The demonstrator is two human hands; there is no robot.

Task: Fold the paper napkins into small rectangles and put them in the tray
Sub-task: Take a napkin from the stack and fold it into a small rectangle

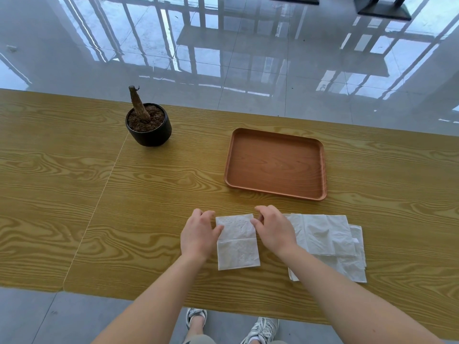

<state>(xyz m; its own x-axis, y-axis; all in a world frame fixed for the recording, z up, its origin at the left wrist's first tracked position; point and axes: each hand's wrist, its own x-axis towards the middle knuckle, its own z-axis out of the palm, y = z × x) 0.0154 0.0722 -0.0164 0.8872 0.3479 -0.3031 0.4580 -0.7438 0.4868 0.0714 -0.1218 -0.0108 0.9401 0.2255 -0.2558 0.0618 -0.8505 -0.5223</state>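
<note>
Folding underway: left hand point(198, 235) and right hand point(273, 230) pinch the napkin point(237, 244) by its far half, probably folding next toward 6 o'clock.

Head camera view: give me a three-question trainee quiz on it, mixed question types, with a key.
1. True or false: the tray already holds a napkin.
2. Where does the pile of napkins lie? A) in the tray B) right of the napkin held by the left hand and right hand C) under the tray
3. Fill in: the black ___ towards the left of the table holds a bare stem.
Key: 1 false; 2 B; 3 pot.
</note>
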